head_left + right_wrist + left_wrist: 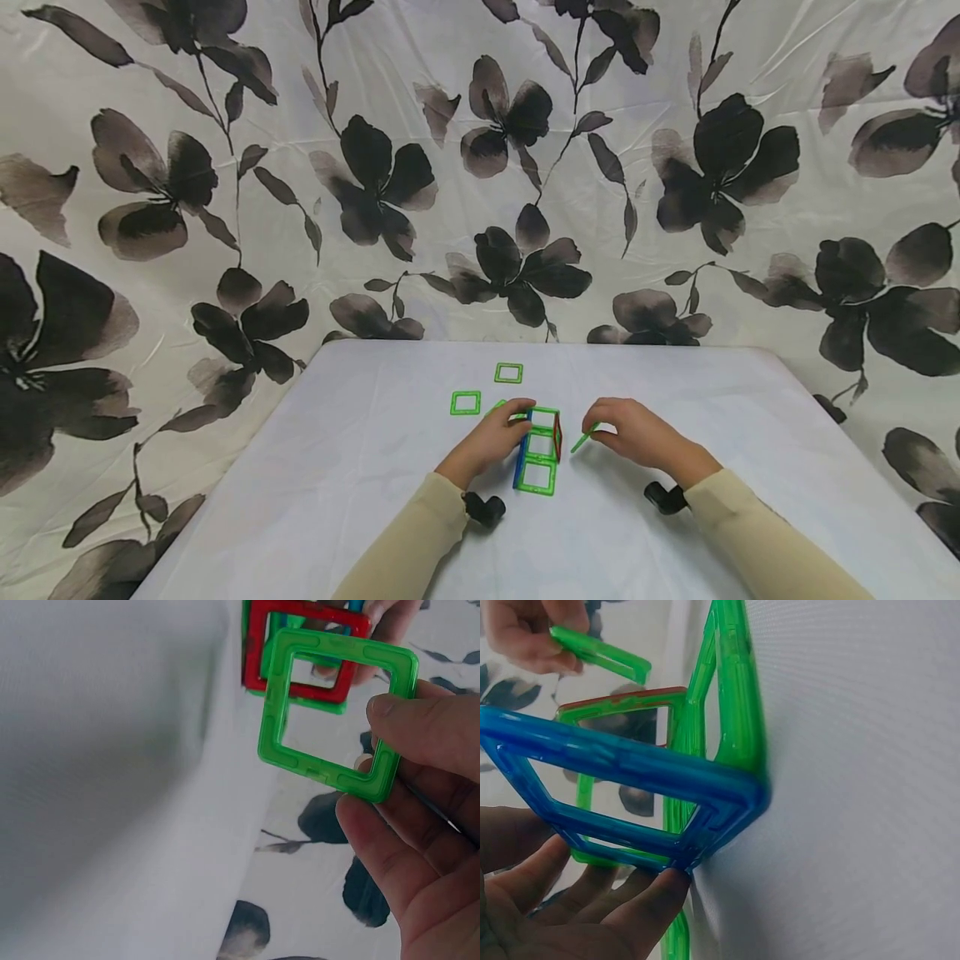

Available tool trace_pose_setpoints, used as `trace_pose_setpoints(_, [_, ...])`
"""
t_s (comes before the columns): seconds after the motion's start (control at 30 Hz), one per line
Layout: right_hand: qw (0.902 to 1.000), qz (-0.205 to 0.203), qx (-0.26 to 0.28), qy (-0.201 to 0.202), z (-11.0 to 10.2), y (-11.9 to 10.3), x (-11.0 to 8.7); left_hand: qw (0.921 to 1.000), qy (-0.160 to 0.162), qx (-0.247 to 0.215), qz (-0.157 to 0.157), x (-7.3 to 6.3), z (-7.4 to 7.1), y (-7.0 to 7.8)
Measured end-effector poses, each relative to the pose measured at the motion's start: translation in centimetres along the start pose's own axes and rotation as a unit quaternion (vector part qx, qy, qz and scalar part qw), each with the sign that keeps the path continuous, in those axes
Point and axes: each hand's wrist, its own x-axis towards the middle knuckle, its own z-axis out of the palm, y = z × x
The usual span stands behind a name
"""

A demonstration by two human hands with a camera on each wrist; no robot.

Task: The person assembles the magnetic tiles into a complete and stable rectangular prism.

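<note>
A small structure of magnetic tiles stands on the table, with green squares point(540, 458) along it, a blue tile point(622, 759) on its left side and a red tile point(257, 645) on its right. My left hand point(491, 439) holds the structure at its far left, fingers against the blue side. Just right of the structure, my right hand point(636, 431) pinches a loose green square magnetic tile point(341, 646) between thumb and fingers. That tile is tilted and apart from the red side.
Two green square tiles lie flat beyond the left hand, a farther one point(508, 364) and a nearer one point(465, 393). Another green piece point(497, 406) is partly hidden behind the left hand. A floral cloth point(600, 208) hangs behind the white table point(337, 458).
</note>
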Motion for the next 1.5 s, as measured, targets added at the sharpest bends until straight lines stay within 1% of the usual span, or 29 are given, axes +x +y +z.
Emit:
trace_pose_setpoints(0.2, [0.9998,-0.014,0.013,-0.011,0.2,-0.6,-0.2,1.0,-0.003,0.001,0.004,0.0,0.0,0.0])
trace_pose_setpoints(0.6, [0.9985,-0.041,0.019,-0.029,0.9,-1.5,-0.3,0.9999,-0.006,-0.007,0.012,-0.2,0.0,-0.2])
trace_pose_setpoints(0.77, [0.9979,-0.043,0.041,-0.028,1.0,-1.6,-0.5,0.9999,-0.004,-0.005,0.01,-0.2,0.1,-0.2])
trace_pose_setpoints(0.9, [0.9972,-0.02,0.063,-0.035,1.0,-1.8,-0.6,0.9999,-0.003,-0.003,0.01,-0.2,0.1,-0.1])
trace_pose_setpoints(1.0, [0.9962,0.016,0.075,-0.043,0.8,-2.0,-0.6,0.9999,-0.003,-0.003,0.009,-0.3,0.0,0.0])
trace_pose_setpoints(1.13, [0.9931,0.051,0.096,-0.042,0.7,-2.4,-0.6,1.0,-0.003,-0.005,0.007,-0.3,0.0,0.1])
trace_pose_setpoints(1.27, [0.9842,0.081,0.148,-0.055,0.8,-2.7,-0.5,0.9999,-0.002,-0.007,0.007,-0.2,0.0,0.0])
trace_pose_setpoints(1.37, [0.974,0.104,0.187,-0.074,0.9,-2.8,-0.4,0.9999,-0.002,-0.009,0.008,-0.1,0.1,0.0])
trace_pose_setpoints(1.5, [0.9621,0.136,0.219,-0.088,1.0,-2.9,-0.4,0.9999,-0.004,-0.011,0.009,-0.1,0.1,0.0])
